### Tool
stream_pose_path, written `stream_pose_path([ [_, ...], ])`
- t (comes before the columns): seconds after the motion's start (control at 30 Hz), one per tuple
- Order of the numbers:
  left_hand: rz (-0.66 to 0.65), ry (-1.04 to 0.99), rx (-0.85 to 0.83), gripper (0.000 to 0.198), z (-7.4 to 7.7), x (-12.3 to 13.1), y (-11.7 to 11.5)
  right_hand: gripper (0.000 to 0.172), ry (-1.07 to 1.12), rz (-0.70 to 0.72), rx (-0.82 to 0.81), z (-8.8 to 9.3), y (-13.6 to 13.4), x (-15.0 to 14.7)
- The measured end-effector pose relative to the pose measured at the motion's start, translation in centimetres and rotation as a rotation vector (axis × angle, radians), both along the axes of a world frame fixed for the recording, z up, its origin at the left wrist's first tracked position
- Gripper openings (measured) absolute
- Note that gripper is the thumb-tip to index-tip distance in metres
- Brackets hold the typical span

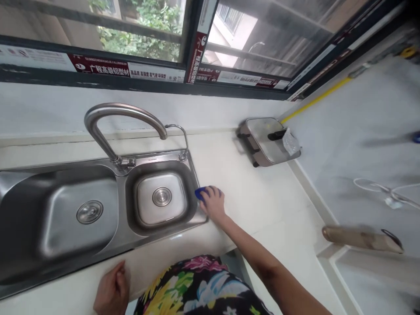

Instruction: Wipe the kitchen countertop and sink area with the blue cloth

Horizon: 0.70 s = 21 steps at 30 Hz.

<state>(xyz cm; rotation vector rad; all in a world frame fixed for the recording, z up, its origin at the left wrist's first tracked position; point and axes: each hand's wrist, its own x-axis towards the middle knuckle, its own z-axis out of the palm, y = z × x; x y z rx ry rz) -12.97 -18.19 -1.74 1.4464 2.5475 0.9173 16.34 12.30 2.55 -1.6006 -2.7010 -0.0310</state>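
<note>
My right hand (214,204) presses a small blue cloth (199,193) down at the right rim of the steel sink (122,205), where it meets the white counter. The fingers curl over the cloth and hide most of it, so its exact shape is unclear. Near the counter's front edge, below the sink, my left hand (113,288) is closed with its fingers curled in, and nothing shows in it. Two basins with drain strainers make up the sink. A curved steel faucet (126,109) rises behind them.
A thin second spout (182,131) stands at the sink's back right corner. Against the wall sits a boxy appliance (267,140) with a glassy top and a plastic bag (291,142) on it. A yellow pipe (315,100) runs along the right wall, and a window spans the back.
</note>
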Motion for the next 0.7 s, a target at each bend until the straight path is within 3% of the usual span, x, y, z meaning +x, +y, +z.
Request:
stream_pose_path([
  [0.37, 0.023, -0.013, -0.021, 0.027, -0.9, -0.2, -0.4, 0.036, -0.028, -0.072, 0.09, -0.7, 11.7, -6.8],
  [0.7, -0.03, 0.169, 0.008, 0.026, -0.4, -0.2, -0.4, 0.045, -0.071, 0.071, 0.073, -1.2, 20.3, -8.1],
])
